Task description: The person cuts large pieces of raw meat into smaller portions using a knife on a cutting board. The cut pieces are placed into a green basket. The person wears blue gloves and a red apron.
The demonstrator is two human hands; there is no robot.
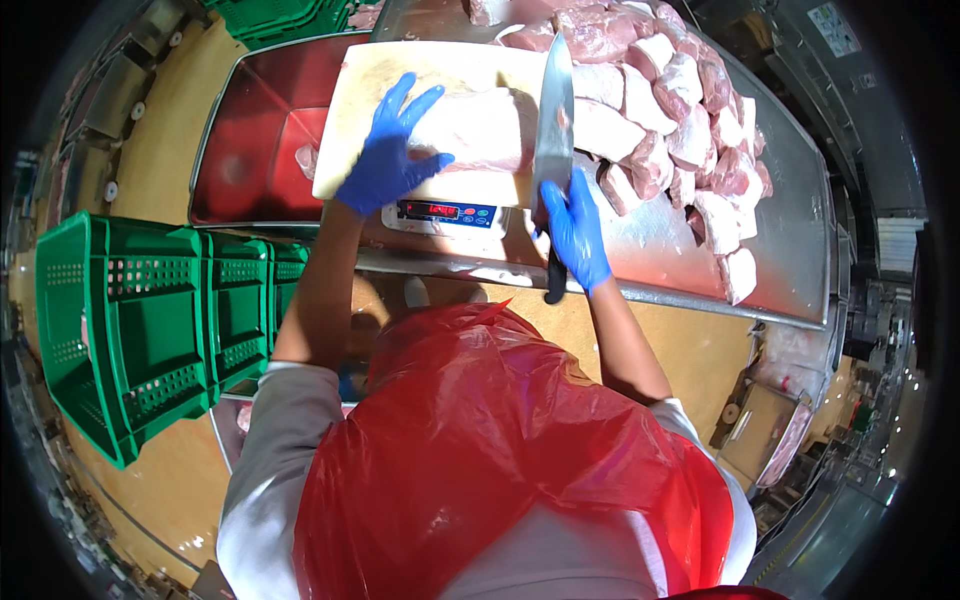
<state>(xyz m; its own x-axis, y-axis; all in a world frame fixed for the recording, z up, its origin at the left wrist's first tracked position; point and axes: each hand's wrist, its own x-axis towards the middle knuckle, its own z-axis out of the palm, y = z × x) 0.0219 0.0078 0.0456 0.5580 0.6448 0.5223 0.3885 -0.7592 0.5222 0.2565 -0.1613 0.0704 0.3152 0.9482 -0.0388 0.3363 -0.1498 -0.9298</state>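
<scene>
Meat slab (pixel 480 130) lies crosswise under left hand (pixel 385 160), fingers (pixel 410 100) spread flat; right hand (pixel 575 230) fully grips knife (pixel 553 120), blade at slab's right end.

Meat slab (pixel 470 130) on cutting board (pixel 400 75); meat pile (pixel 690 120) right.

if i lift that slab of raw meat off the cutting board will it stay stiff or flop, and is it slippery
Probably floppy: the slab of meat looks soft and boneless, lying flat on the cutting board under the gloved left hand. Likely slippery too, since its pale surface looks moist and the steel table is smeared wet. It seems hefty, being thick and wider than the hand.
</scene>
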